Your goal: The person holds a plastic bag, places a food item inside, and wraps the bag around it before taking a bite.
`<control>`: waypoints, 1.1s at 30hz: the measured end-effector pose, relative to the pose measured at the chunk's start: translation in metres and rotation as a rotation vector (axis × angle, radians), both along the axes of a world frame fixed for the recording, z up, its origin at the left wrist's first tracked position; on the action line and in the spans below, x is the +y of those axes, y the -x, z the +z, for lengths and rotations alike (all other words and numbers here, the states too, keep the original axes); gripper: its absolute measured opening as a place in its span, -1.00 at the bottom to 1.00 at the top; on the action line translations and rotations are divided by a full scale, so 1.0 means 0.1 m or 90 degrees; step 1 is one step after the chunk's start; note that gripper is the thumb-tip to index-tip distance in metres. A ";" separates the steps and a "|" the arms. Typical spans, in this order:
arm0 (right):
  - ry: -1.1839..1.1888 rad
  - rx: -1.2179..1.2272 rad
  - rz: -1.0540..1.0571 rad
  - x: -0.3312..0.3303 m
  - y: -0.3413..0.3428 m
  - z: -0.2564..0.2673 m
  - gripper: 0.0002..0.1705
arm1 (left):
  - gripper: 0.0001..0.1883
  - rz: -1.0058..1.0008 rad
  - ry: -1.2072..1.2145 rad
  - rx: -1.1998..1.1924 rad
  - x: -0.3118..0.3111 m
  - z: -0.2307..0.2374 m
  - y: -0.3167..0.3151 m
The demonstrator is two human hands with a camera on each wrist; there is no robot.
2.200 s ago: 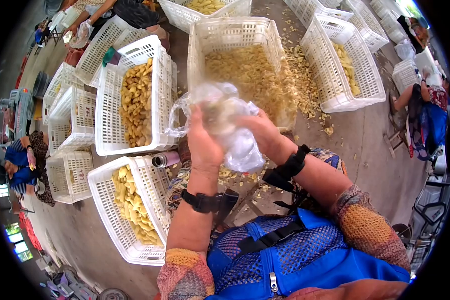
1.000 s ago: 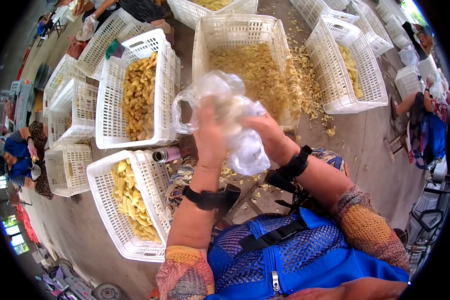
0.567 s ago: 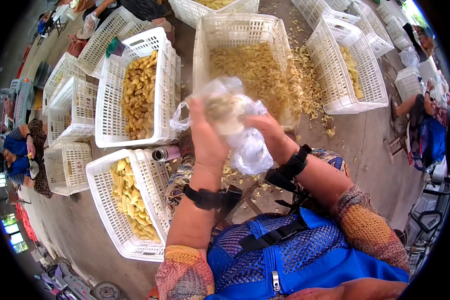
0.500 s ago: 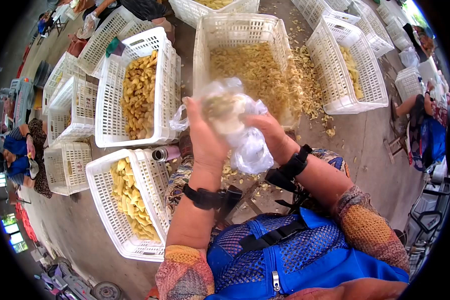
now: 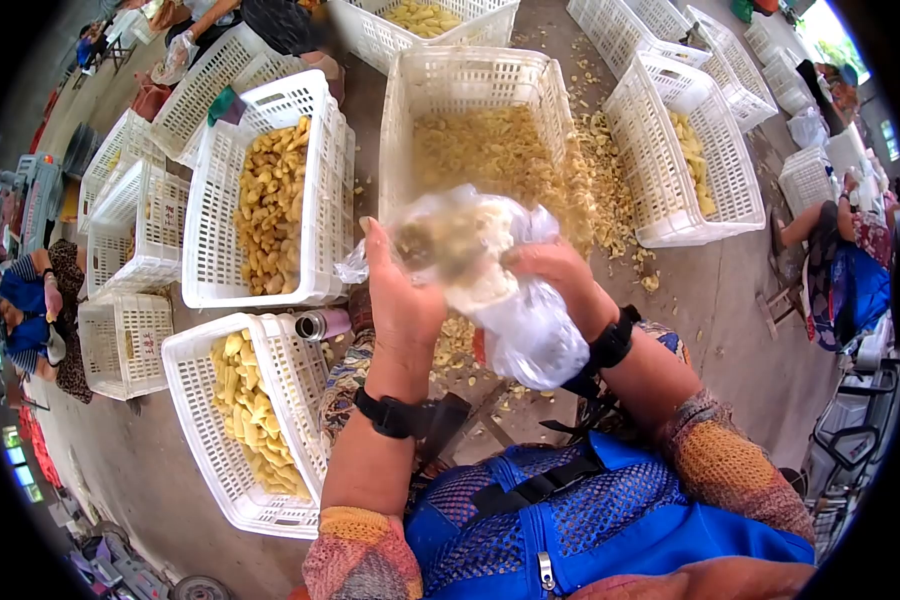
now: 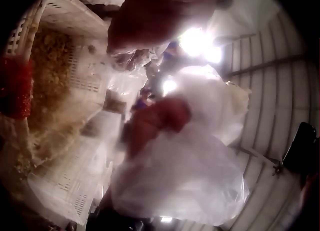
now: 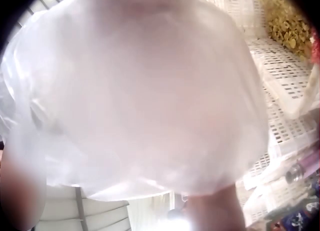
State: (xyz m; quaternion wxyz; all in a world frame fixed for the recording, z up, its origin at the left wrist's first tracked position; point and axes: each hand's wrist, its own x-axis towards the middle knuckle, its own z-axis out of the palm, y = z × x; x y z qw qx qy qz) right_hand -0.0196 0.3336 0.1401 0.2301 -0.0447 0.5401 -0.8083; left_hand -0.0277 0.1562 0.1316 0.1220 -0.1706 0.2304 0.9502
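Head view, and both hands are clamped on one clear bag (image 5: 535,345): the left hand (image 5: 405,295) has it from one side, its fingers partly hidden behind the plastic, while the right hand (image 5: 565,285) pinches the other side, thumb over the front. Up in the air goes that bag, right between the two palms, with something pale (image 5: 485,260) bulging at its mouth, too blurred to name. Right wrist view is nearly all plastic! Black straps circle both wrists, then come knit sleeves (image 5: 735,450) and a blue mesh vest (image 5: 530,500). Just ahead, a crate (image 5: 395,140) carries a bed of peelings (image 5: 490,135), with more scraps (image 5: 600,170) along its right side on the floor (image 5: 710,310). Over to the left, brown roots (image 5: 273,205) fill one crate, yellow pieces (image 5: 250,410) a nearer, tilted one, and a bottle (image 5: 325,322) stands out beside them. Farther out, seated people at both edges, more crates all around.
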 end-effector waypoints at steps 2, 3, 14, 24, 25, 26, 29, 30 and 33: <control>0.095 -0.029 0.014 -0.07 -0.06 0.30 -0.48 | -0.16 -0.036 0.062 -0.030 -0.06 -0.14 0.01; 0.134 -0.079 0.012 -0.09 -0.08 0.37 -0.32 | -0.23 -0.051 0.007 -0.055 -0.09 -0.18 0.01; 0.240 -0.042 0.337 -0.05 -0.48 1.05 -0.41 | -0.45 0.015 0.059 -0.025 -0.03 -0.15 -0.02; 0.410 0.271 0.476 -0.06 -0.55 0.98 -0.36 | -0.47 0.014 0.082 -0.015 0.02 -0.13 -0.02; 0.448 0.289 0.486 -0.06 -0.55 0.95 -0.41 | -0.47 0.010 0.079 -0.015 0.03 -0.12 -0.03; 0.486 0.308 0.496 -0.08 -0.56 0.91 -0.44 | -0.47 0.007 0.076 -0.014 0.03 -0.11 -0.04; 0.588 0.306 0.389 -0.23 -0.66 1.01 -0.53 | -0.48 0.009 0.077 -0.016 0.05 -0.07 -0.05; 0.605 0.269 0.263 -0.33 -0.80 1.23 -0.63 | -0.49 0.009 0.077 -0.015 0.06 -0.08 -0.05; 0.585 0.320 0.365 -0.14 -0.59 1.25 -0.54 | -0.54 0.000 0.069 0.000 0.05 -0.15 -0.05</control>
